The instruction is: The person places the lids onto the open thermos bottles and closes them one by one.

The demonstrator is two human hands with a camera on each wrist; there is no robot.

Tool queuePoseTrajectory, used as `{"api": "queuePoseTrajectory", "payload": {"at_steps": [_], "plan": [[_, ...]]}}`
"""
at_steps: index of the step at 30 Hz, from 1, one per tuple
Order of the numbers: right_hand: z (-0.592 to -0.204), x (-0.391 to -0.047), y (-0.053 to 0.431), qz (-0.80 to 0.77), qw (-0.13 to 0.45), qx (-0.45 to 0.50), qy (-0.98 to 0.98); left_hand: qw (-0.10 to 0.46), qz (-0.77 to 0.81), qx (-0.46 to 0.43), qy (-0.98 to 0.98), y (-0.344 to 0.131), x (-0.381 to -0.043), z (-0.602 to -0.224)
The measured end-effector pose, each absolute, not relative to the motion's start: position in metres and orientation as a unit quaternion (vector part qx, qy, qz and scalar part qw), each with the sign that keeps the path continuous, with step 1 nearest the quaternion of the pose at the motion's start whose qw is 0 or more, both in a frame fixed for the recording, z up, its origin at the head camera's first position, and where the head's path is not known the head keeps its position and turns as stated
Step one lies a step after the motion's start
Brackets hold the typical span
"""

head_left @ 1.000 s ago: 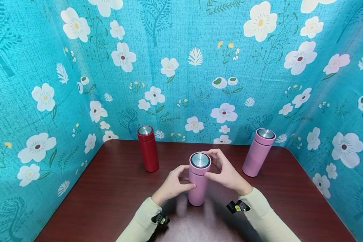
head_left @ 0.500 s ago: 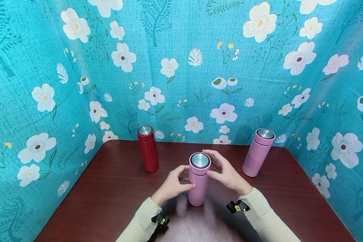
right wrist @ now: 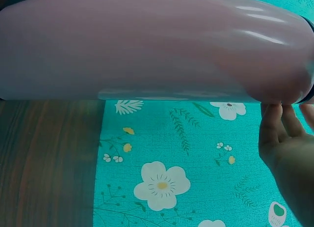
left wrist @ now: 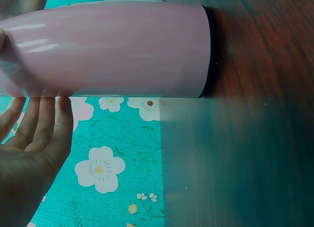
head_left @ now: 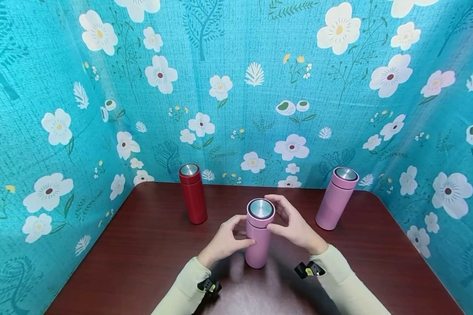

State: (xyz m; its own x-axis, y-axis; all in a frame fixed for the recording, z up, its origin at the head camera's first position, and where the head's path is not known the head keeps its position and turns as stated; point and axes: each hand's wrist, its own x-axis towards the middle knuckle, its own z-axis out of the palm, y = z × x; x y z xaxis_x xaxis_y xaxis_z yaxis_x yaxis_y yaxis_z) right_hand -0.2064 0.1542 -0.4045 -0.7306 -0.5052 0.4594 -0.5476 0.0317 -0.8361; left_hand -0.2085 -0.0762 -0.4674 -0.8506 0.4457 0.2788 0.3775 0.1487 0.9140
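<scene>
A pink thermos (head_left: 257, 251) with a silver disc on its lid (head_left: 261, 209) stands upright on the dark wood table, between both hands. My left hand (head_left: 225, 240) holds its body from the left, thumb in front and fingers behind; the left wrist view shows those fingertips against the pink wall (left wrist: 122, 50). From the right, my right hand (head_left: 296, 226) grips around the lid, with the thumb at the seam below it and the index finger behind the top rim. In the right wrist view the fingertips of the right hand (right wrist: 289, 143) meet the upper end of the thermos.
A red thermos (head_left: 194, 199) stands at the back left of the table (head_left: 142, 262). Another pink thermos (head_left: 335, 203) is at the back right. Behind and at both sides hangs a blue flowered cloth (head_left: 236, 109).
Half a second ago the right thumb was slightly farther right, off the lid seam; now it is back against it. The left hand and the thermos bottles have stayed put.
</scene>
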Motion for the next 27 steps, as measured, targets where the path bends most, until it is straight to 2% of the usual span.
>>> {"api": "queuePoseTrajectory", "payload": {"at_steps": [27], "plan": [[-0.4039,-0.2072,0.1533,0.579,0.021,0.377,-0.722,0.025,0.592,0.277,0.756,-0.0755,-0.2071,-0.4646]]}}
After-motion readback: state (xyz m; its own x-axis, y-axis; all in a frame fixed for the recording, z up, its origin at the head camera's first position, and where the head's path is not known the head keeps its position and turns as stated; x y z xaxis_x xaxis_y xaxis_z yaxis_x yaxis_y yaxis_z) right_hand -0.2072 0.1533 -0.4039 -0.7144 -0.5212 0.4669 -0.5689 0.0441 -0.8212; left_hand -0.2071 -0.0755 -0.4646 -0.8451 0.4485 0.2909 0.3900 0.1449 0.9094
